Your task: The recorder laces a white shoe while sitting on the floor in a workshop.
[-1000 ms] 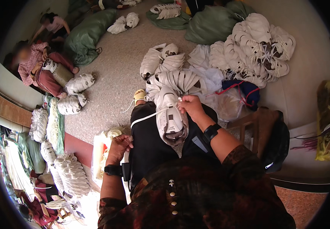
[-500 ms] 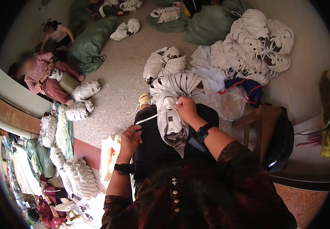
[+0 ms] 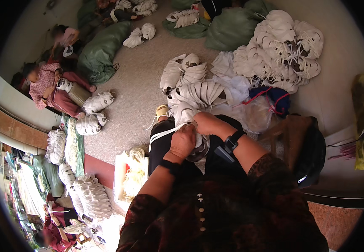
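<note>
A white sneaker rests on my lap, its toe pointing away from me and its dark-lined opening near my body. My left hand is closed over the middle of the shoe, gripping a flat white shoelace that loops out to the left. Touching it, my right hand is closed at the shoe's right side. Its fingertips are hidden, so I cannot tell what they hold. Both hands cover most of the lacing area. Just beyond the toe lie bundles of white shoes.
A big heap of white shoes rises at the back right, near green sacks. Left of my legs stands a box of pale laces. A wooden stool is at my right. Another person sits at the left with a shoe.
My left hand has come from the left in to the shoe, beside my right hand. The lace, stretched out leftward before, now hangs in a loop.
</note>
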Demonstrator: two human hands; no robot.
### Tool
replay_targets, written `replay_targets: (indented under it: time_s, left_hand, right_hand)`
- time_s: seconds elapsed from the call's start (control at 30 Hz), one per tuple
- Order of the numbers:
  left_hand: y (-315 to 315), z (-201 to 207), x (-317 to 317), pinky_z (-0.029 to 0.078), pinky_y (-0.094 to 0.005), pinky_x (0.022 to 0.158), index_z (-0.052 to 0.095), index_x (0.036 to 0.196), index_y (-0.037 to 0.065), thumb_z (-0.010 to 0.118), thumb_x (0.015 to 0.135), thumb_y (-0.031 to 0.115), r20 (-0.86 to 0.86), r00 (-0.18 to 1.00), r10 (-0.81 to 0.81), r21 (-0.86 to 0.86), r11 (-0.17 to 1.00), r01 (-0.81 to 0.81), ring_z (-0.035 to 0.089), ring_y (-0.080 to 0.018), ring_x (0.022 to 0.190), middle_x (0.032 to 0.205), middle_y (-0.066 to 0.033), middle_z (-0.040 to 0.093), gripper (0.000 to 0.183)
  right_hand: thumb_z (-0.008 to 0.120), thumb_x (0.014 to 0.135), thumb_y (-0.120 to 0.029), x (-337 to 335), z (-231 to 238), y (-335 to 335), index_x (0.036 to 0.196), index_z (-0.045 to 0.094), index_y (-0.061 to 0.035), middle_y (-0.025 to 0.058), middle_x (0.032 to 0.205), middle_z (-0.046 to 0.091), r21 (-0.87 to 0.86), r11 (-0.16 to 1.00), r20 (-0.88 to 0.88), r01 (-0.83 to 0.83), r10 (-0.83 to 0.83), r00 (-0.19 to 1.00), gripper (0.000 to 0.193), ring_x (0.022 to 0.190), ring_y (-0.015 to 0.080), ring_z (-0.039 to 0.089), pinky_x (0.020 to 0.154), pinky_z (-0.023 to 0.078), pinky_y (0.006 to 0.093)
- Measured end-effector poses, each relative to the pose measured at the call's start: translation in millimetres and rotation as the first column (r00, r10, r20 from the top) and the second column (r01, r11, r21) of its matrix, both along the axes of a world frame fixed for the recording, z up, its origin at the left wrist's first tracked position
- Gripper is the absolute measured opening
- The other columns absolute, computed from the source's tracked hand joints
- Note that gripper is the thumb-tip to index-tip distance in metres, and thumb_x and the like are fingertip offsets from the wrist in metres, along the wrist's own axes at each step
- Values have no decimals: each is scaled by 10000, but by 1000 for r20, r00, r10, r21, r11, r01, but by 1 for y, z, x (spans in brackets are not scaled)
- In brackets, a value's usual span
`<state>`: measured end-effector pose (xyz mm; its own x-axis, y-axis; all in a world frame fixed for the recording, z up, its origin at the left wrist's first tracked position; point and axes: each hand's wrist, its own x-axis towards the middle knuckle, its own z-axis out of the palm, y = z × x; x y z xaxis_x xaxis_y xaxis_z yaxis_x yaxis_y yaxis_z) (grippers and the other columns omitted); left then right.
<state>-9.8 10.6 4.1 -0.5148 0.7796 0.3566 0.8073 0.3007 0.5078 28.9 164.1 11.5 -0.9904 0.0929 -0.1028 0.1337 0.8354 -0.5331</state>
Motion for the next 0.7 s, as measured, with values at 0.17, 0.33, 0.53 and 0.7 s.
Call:
replay_targets:
  time_s: [0.17, 0.33, 0.53, 0.7]
  left_hand:
    - [4, -9, 3, 495, -426, 637, 569, 989, 23, 551, 781, 97, -52, 997, 59, -82, 995, -63, 600, -357, 728, 845, -186, 601, 221]
    - [7, -17, -1, 502, -416, 606, 581, 944, 37, 536, 812, 158, -112, 992, 59, -53, 996, -65, 612, -346, 686, 826, -181, 614, 185]
    - [16, -5, -4, 501, -422, 627, 620, 819, 49, 591, 786, 215, 73, 989, 127, -124, 985, -118, 619, -338, 717, 784, -183, 628, 172]
    - [23, 4, -18, 499, -399, 650, 622, 800, 36, 595, 786, 174, 65, 985, 160, -268, 954, -137, 619, -331, 748, 793, -188, 626, 141]
  right_hand:
    - [599, 635, -86, -5, -17, 2, 707, 606, 13, 212, 742, 608, 80, 996, -57, 29, -25, 998, 123, 741, 394, 588, 653, 472, 427]
    - [588, 608, -45, -6, -21, 26, 657, 563, 31, 172, 579, 536, -223, 969, -86, -103, 85, 993, 94, 540, 202, 533, 527, 419, 324]
    - [622, 579, -88, 4, -22, 18, 615, 549, 25, 210, 560, 478, -401, 915, -264, -45, -68, 962, 139, 481, 288, 457, 496, 391, 373]
    - [607, 599, -55, 6, -25, 5, 643, 576, 20, 175, 577, 531, -333, 941, -348, 52, -174, 921, 93, 516, 272, 526, 518, 422, 340]
